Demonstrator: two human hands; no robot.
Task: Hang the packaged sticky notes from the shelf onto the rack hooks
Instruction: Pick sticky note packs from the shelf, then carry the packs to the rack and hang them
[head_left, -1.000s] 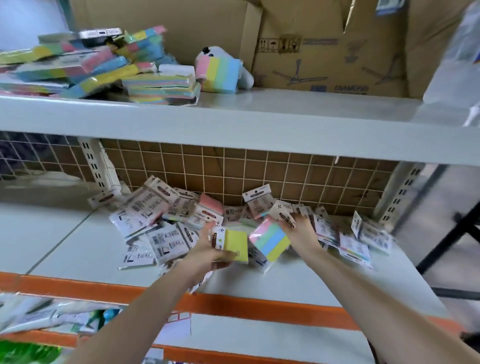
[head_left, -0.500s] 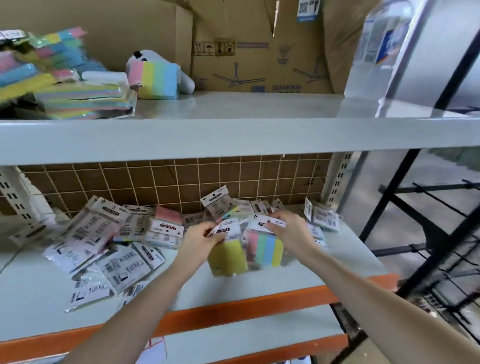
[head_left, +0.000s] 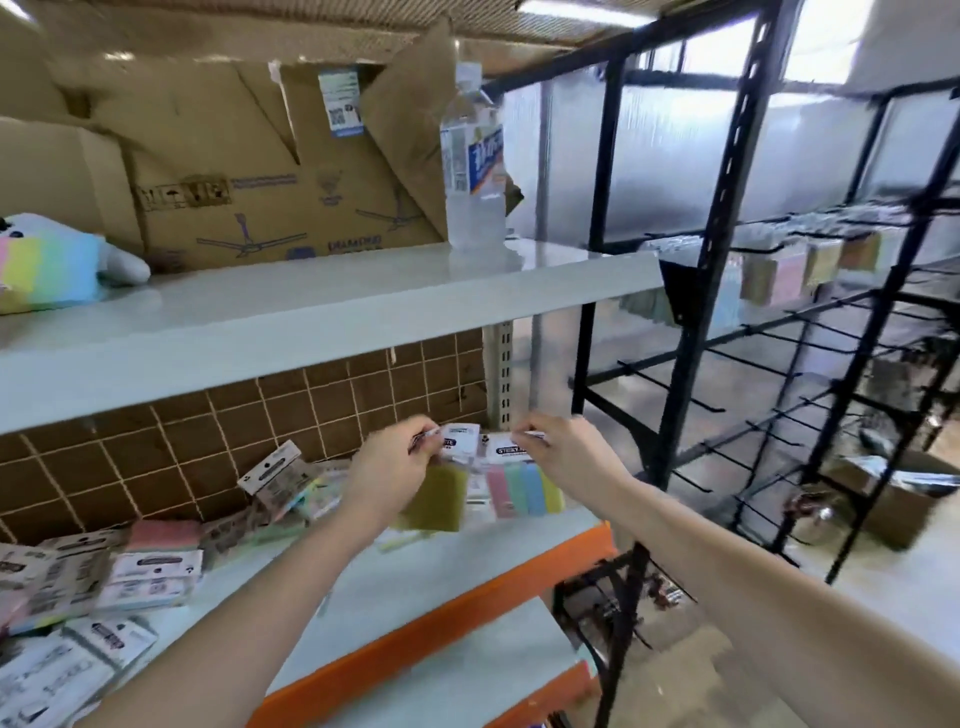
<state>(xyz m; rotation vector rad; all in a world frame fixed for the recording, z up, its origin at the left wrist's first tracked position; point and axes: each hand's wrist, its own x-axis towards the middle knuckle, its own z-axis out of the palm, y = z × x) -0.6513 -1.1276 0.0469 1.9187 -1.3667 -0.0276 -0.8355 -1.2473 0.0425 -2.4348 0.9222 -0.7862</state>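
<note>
Step in hand: Two packs are lifted off the middle shelf (head_left: 415, 582) and held up by their header cards, apparently on the way to the hooks; neither is hung yet.
Left hand: The left hand (head_left: 387, 475) pinches the top of the yellow pack (head_left: 434, 501), which dangles below the fingers.
Right hand: The right hand (head_left: 569, 457) pinches the header of the striped pack (head_left: 524, 491), with pink, green, blue and yellow bands; the two hands sit near each other, the packs side by side between them.
Next move: Judging by the layout, the packs must travel right to the black rack (head_left: 727, 249), where each header's hole has to be threaded over a hook (head_left: 652, 384); whether the holes face the right way cannot be told through the blur.
Remaining stock: A loose pile of packaged notes (head_left: 150, 571) lies on the near-left of the same shelf, against the brown tiled back panel (head_left: 182, 441), so much of the job looks undone.
Rack: Black hooks jut out in rows; a few pastel packs (head_left: 789, 273) already hang on the upper far row.
Upper shelf: A water bottle (head_left: 472, 161) stands at its right end, a cardboard box (head_left: 249, 171) behind, a pastel plush toy (head_left: 57, 265) far left.
Room: An orange shelf edge (head_left: 426, 639) runs below the hands; a brown carton (head_left: 893, 499) sits on the pale floor at the right.
</note>
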